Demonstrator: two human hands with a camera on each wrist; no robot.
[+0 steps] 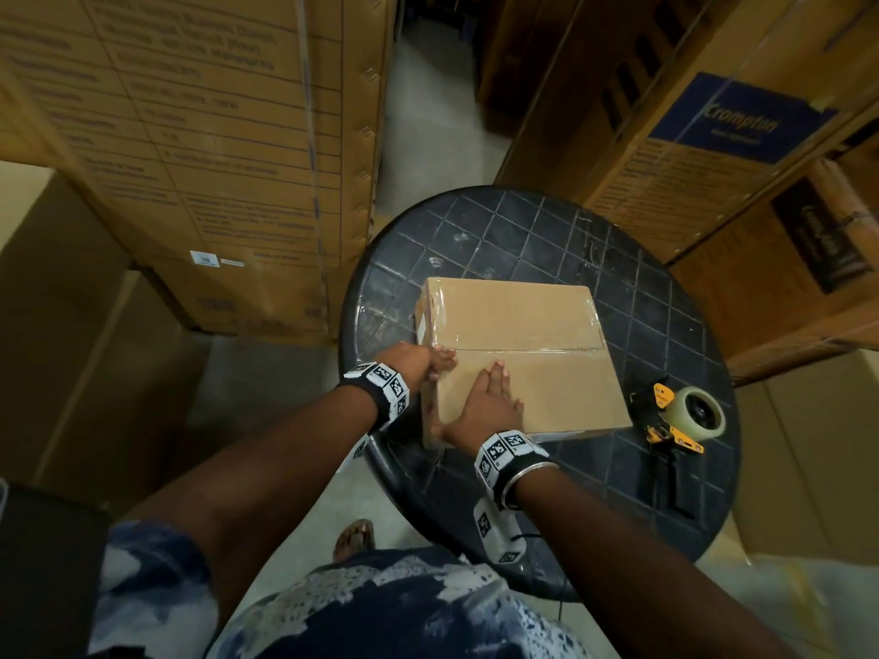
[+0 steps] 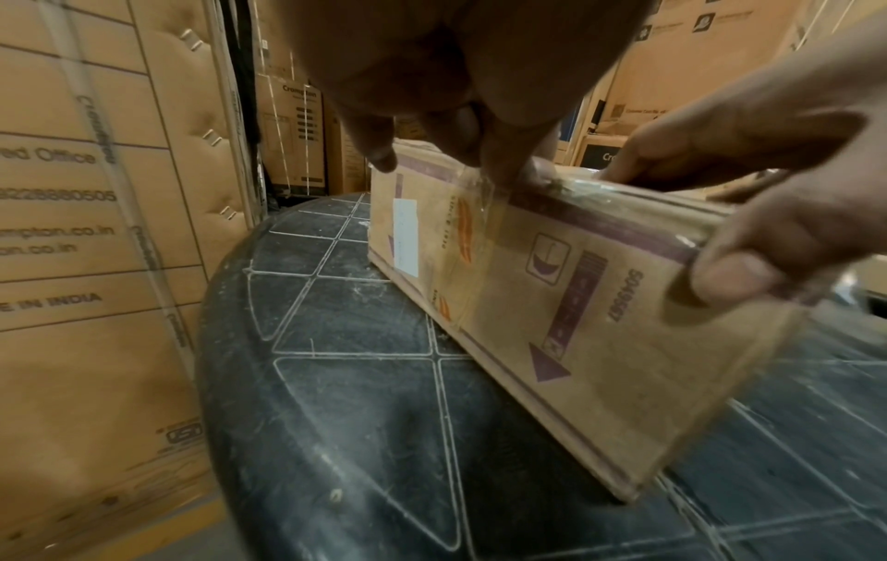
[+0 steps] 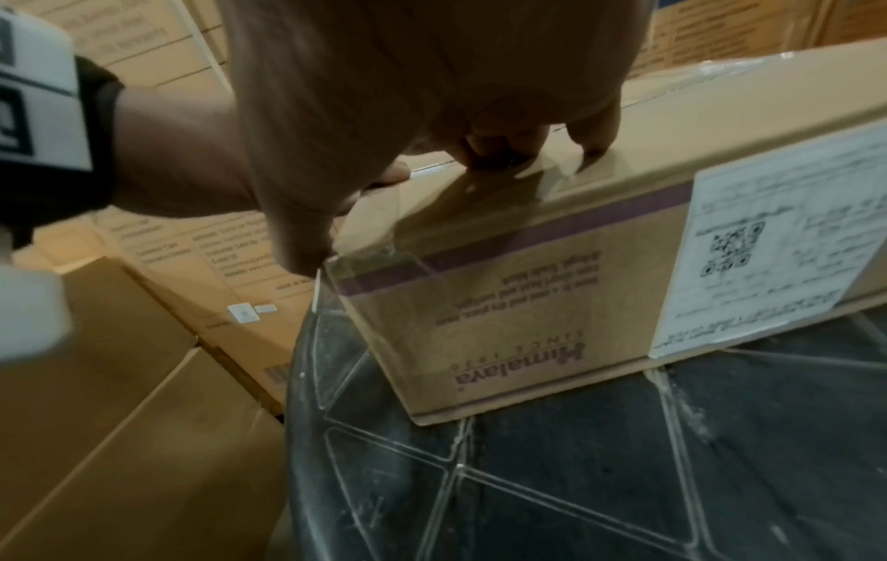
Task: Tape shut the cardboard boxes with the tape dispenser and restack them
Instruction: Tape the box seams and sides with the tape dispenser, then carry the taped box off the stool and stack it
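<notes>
Both hands are on the box (image 1: 518,354), mid-table (image 1: 618,259). The left hand (image 1: 421,361) presses the tape end down over the box's left edge, fingertips flat. The right hand (image 1: 490,404) lies flat on top, thumb hooked over the near corner. This looks like the smoothing step. Next up, probably: lift and restack. The dispenser (image 1: 680,416) waits at the table's right edge.

- A round dark table (image 1: 632,297), its scuffed top scored in a diamond grid.
- Tall printed cartons (image 1: 204,135) standing to the left of it.
- A carton with a blue Crompton label (image 1: 742,118) leaning at the right.
- Pale floor (image 1: 428,111) between the stacks.
</notes>
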